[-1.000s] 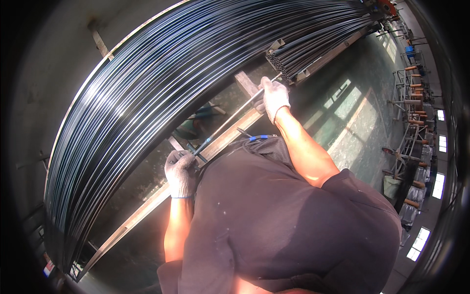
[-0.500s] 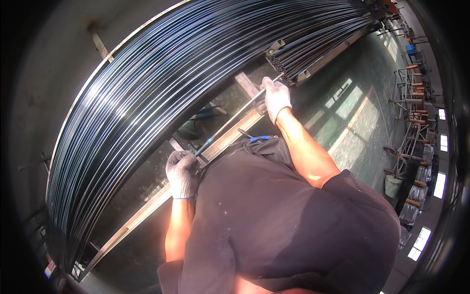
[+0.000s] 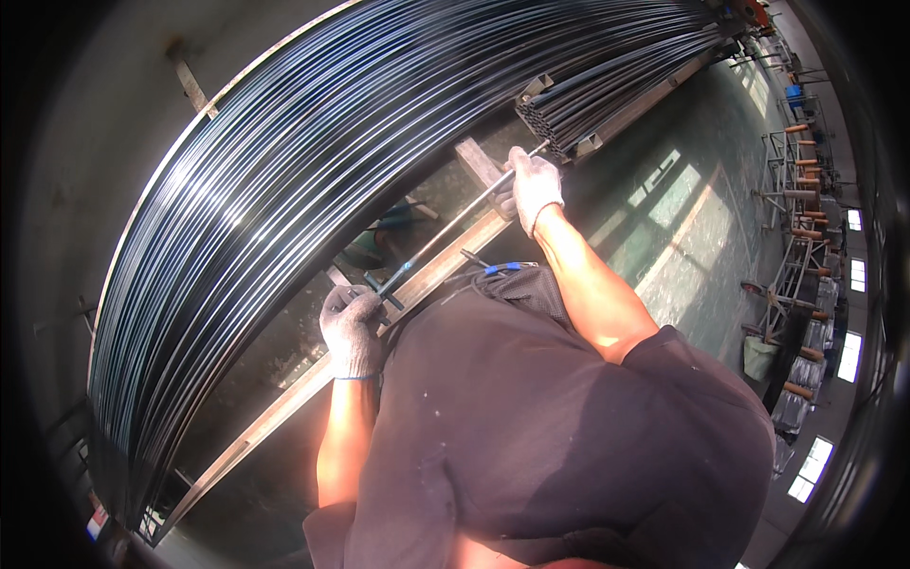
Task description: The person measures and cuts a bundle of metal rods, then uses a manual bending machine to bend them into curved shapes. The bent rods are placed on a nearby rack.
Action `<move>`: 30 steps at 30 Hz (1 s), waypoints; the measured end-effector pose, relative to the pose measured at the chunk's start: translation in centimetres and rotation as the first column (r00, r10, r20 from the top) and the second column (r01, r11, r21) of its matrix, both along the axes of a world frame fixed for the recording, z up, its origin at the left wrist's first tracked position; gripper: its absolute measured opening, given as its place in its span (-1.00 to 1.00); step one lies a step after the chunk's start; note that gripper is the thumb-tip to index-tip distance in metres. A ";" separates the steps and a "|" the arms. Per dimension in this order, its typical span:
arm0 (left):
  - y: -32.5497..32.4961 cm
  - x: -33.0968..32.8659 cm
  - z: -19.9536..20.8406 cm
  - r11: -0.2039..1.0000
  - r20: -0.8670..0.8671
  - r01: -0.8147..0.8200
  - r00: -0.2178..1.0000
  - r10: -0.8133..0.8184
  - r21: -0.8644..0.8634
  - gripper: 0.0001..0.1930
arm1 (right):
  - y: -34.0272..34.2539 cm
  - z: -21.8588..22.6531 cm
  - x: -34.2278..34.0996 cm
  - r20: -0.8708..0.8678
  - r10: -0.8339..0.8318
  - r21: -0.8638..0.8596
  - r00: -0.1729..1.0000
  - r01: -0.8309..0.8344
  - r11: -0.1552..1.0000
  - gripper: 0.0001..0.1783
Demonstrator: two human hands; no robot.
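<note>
A thin metal rod [image 3: 459, 224] runs slantwise between my hands, with a blue patch near its lower end. My left hand [image 3: 351, 330], in a greyish knit glove, is closed around that lower end beside a short dark crosspiece [image 3: 387, 292]; whether the crosspiece belongs to the rod cannot be told. Farther up, my right hand [image 3: 535, 192], in a white glove, has its fingers wrapped around the rod. The rod's far tip reaches the open ends of a bundle of dark tubes [image 3: 607, 102], just beyond my right hand. Whether it enters one is too small to tell.
Long, shiny dark rods or tubes [image 3: 256, 180] fill a wide rack ahead and to the left. A pale metal beam [image 3: 284, 391] crosses in front of my body. Wheeled frames with brown rollers [image 3: 806, 194] stand along the right, past a sunlit green floor [image 3: 701, 223].
The rod's blue patch has shifted slightly up and right, toward the tube bundle. My left hand has risen a little; my right hand is nearly where it was.
</note>
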State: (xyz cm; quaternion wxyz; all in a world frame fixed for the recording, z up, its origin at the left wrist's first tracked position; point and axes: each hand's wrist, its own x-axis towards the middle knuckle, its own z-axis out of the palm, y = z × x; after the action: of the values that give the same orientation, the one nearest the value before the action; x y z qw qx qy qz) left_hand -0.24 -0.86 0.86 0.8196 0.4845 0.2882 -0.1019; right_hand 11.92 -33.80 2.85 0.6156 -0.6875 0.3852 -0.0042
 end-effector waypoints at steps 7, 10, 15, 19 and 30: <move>0.1 -0.3 0.0 1.000 -0.017 -0.003 1.000 0.003 -0.007 -0.82 | -0.5 -0.5 0.5 0.009 0.041 0.064 0.999 -0.041 0.997 -0.57; -0.3 0.3 -0.1 1.000 -0.029 -0.013 0.999 0.013 0.015 -0.82 | -0.9 0.0 0.8 0.017 0.074 0.007 0.997 -0.075 0.997 -0.58; -0.3 -0.1 0.0 1.000 -0.045 -0.005 0.999 0.006 0.004 -0.78 | -0.2 0.2 0.7 -0.005 0.027 -0.007 1.000 -0.027 1.000 -0.60; 0.0 -1.3 0.3 1.000 -0.055 0.004 0.998 -0.005 -0.007 -0.78 | -0.2 -1.2 0.4 -0.042 0.052 0.078 0.998 -0.049 0.996 -0.59; -1.0 -0.1 -0.6 0.998 -0.039 -0.026 0.999 0.028 0.054 -0.85 | -0.8 -1.3 2.1 -0.015 0.045 0.025 0.999 -0.044 0.999 -0.61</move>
State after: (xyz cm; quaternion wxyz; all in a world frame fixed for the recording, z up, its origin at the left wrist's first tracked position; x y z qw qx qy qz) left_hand -0.30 -1.82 0.31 0.8017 0.5003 0.3138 -0.0927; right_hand 14.04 -34.58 1.59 0.6210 -0.6883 0.3745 0.0195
